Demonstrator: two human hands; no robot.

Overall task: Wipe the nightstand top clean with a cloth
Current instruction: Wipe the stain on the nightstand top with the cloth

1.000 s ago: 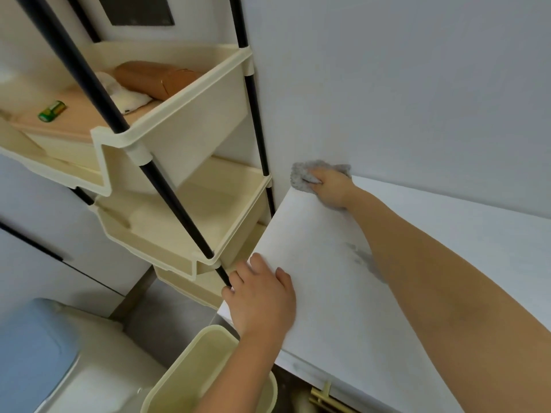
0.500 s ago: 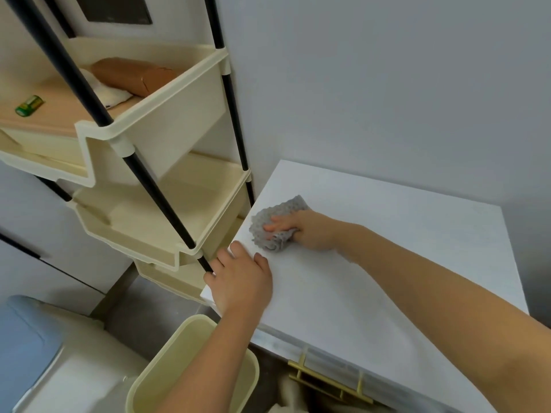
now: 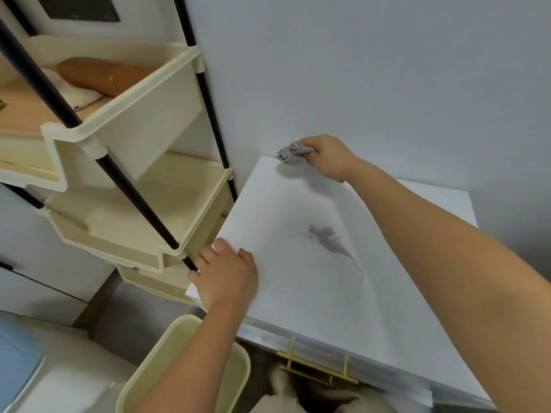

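Observation:
The white nightstand top [image 3: 286, 281] fills the middle of the view, with a grey smear near its centre. My right hand [image 3: 329, 156] grips a bunched grey cloth [image 3: 290, 152] at the far left corner of the top, against the wall. My left hand [image 3: 228, 275] rests on the near left corner of the top, fingers curled over its side edge. My right forearm crosses the top from the lower right.
A cream tiered shelf rack [image 3: 125, 138] on black poles stands close to the nightstand's left side, holding a brown pouch [image 3: 101, 76]. A cream bin [image 3: 179, 368] sits below my left arm. A gold drawer handle [image 3: 316, 368] shows under the front edge. A grey wall rises behind.
My right hand has swept the cloth from near my left hand back to the far left corner by the wall. My left hand stays on the near corner.

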